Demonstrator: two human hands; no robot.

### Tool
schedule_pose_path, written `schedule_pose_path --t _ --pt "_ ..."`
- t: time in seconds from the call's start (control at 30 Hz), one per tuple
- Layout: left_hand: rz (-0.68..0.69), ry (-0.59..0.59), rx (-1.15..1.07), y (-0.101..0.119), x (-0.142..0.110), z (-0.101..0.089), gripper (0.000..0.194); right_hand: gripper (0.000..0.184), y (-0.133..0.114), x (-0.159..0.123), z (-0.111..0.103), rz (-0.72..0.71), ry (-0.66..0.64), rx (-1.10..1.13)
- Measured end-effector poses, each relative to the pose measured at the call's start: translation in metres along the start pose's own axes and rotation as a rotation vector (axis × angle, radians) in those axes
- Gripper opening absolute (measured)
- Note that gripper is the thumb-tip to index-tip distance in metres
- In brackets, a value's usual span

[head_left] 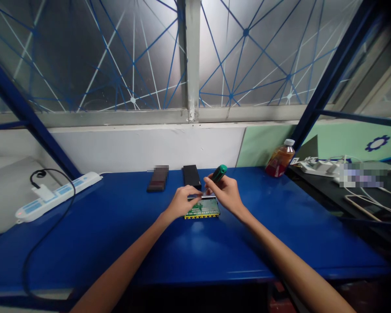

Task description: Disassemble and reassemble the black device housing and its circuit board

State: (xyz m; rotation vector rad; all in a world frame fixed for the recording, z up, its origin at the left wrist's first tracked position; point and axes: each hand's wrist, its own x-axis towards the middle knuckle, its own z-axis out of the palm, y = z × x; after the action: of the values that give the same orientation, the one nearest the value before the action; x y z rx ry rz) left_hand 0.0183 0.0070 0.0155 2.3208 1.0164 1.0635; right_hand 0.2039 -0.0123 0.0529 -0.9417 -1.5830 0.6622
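A green circuit board (202, 208) with a row of yellow terminals along its near edge lies on the blue table. My right hand (228, 194) is closed around a screwdriver (219, 173) with a green handle, tilted so that its shaft points down to the far edge of the board. Over the board's far left corner, my left hand (182, 201) has its thumb and fingers drawn together, gripping the board there. The screwdriver's tip is too small and too covered by fingers to make out.
Behind the board a black box (191, 175) and a dark flat phone-like object (158, 179) lie on the blue table (124, 261). At left is a white power strip (60, 195) with a black cable. A drink bottle (280, 158) stands back right.
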Motion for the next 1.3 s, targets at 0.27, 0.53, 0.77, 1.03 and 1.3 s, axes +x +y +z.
schedule_pose_path --t 0.27,0.53,0.77,1.03,1.3 --pt "-0.040 0.023 0.038 -0.015 0.028 0.007 0.014 0.029 0.009 0.011 -0.016 -0.034 0.160 -0.071" --pt "-0.006 0.040 0.070 -0.009 0.018 -0.010 0.014 0.030 0.010 0.012 -0.015 -0.016 0.151 -0.069" --pt "-0.106 -0.162 0.119 -0.024 -0.009 -0.042 0.014 0.031 0.008 0.010 -0.012 -0.005 0.086 -0.098" --pt "-0.276 -0.215 0.005 -0.028 -0.009 -0.038 0.015 0.032 0.008 0.005 -0.008 0.007 0.018 -0.113" --pt "-0.196 -0.163 -0.015 -0.015 -0.013 -0.021 0.016 0.034 0.006 0.001 0.001 0.037 -0.091 -0.082"
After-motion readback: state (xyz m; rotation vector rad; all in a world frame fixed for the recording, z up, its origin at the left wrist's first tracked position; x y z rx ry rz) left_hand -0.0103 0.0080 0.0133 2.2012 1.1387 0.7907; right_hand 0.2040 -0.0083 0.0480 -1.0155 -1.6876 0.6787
